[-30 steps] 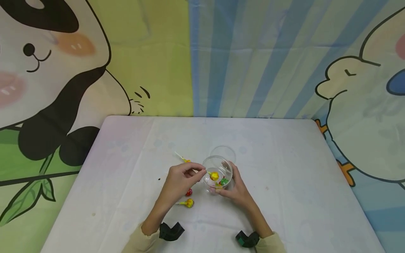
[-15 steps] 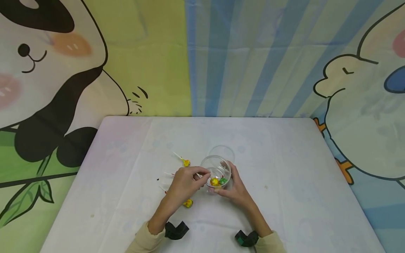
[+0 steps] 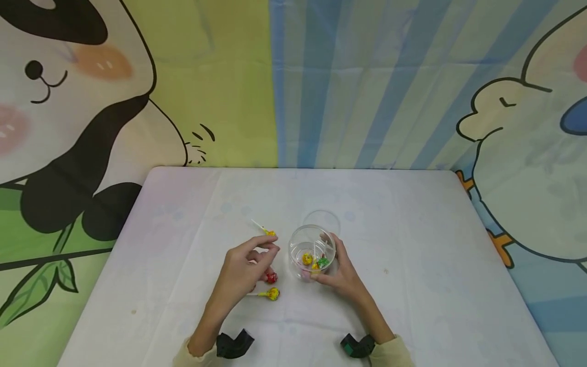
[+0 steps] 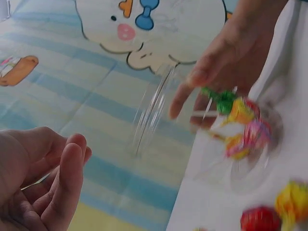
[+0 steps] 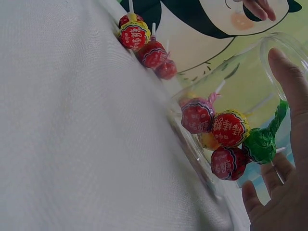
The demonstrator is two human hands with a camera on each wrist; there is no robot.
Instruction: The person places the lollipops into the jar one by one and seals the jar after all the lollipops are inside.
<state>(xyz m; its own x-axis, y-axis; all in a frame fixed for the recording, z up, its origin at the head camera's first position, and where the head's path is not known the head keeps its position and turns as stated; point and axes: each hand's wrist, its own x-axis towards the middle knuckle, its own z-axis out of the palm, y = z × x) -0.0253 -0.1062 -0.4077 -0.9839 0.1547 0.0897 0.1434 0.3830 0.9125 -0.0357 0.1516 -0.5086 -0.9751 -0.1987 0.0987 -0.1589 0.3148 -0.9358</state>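
My right hand grips a clear plastic jar from its right side, thumb near the front. Inside the jar are several wrapped lollipops, among them a green lollipop, a pink lollipop and a dark red lollipop. To the left of the jar, my left hand hovers over the table with relaxed fingers, holding nothing. Near it lie a yellow lollipop, a red lollipop and another yellow lollipop. Part of this loose group is hidden under the left hand.
A clear round lid lies flat just behind the jar. The white-covered table reaches back to a cartoon-printed backdrop. A small dark device sits at the left wrist, another device at the right.
My left hand has let go of a yellow lollipop, which now lies in the jar, and has drawn back to the left. The right hand keeps its grip on the jar.
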